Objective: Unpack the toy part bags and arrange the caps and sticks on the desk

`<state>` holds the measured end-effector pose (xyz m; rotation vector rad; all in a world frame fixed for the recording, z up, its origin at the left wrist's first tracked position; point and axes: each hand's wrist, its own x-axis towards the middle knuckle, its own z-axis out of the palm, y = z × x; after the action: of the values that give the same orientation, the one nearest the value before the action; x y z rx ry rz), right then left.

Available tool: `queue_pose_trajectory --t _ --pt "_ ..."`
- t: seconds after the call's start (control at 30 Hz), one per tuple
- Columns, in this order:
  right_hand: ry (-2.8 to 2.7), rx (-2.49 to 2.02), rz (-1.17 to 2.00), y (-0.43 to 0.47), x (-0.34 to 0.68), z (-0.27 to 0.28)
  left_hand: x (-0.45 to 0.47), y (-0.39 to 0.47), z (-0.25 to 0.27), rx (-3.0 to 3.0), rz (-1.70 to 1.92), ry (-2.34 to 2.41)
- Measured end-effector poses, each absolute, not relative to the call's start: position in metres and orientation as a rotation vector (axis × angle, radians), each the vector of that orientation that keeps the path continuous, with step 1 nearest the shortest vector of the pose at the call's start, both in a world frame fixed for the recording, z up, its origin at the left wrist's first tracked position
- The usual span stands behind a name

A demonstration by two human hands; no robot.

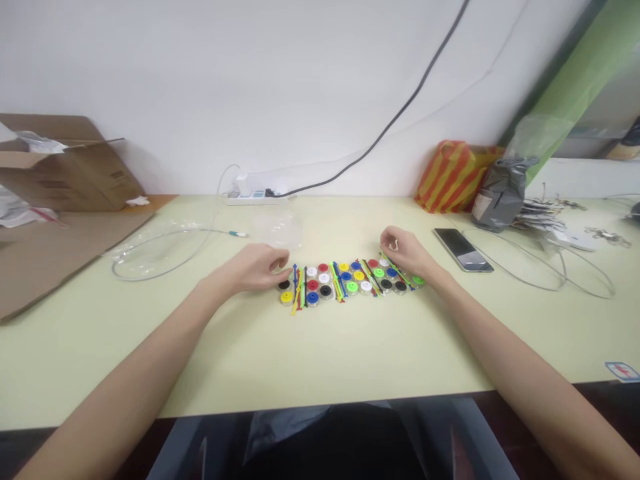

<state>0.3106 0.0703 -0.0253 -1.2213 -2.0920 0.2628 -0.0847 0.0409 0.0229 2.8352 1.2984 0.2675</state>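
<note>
A row of round clear pieces with coloured tops (324, 277) lies on the table in front of me, in red, white, blue, black, yellow and green. Between groups of them run bundles of thin coloured plastic sticks (339, 282). My left hand (260, 265) is at the row's left end, fingers bent, a gap between thumb and index finger. The thumb is by a black-topped piece (284, 285). Over the right end, my right hand (404, 252) is curled, its thumb and index finger making a loop near some sticks. Whatever its fingertips hold is hidden.
Behind the row lies a clear plastic sheet (278, 230). A phone (463, 250) and a cable are to the right, with a striped bag (445, 177) behind. A cardboard box (75, 173), a coiled cable (150, 235) and a power strip (253, 197) stand left and back.
</note>
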Motion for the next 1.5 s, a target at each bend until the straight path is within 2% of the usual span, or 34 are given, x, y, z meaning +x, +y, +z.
queue_pose_trajectory --t 0.13,0.37,0.67,0.97,1.1,1.5 --pt "-2.082 -1.214 0.226 0.068 0.311 -0.024 -0.087 0.044 0.019 2.770 0.163 1.365" --pt "-1.928 -1.055 0.257 0.048 0.267 -0.003 -0.089 0.044 0.024 2.755 0.185 1.451" --pt "-2.691 -0.678 0.445 0.054 0.144 0.036 -0.092 0.045 0.021 2.731 0.207 1.493" --pt "-2.987 -0.712 0.119 0.068 0.125 0.045 -0.093 0.045 0.022 2.692 0.206 1.402" --pt "-3.015 -0.818 0.092 0.083 0.126 0.041 -0.094 0.044 0.022 2.663 0.228 1.356" --pt "-2.967 -0.876 0.499 0.099 0.122 0.033 -0.087 0.037 0.026 2.667 0.197 1.302"
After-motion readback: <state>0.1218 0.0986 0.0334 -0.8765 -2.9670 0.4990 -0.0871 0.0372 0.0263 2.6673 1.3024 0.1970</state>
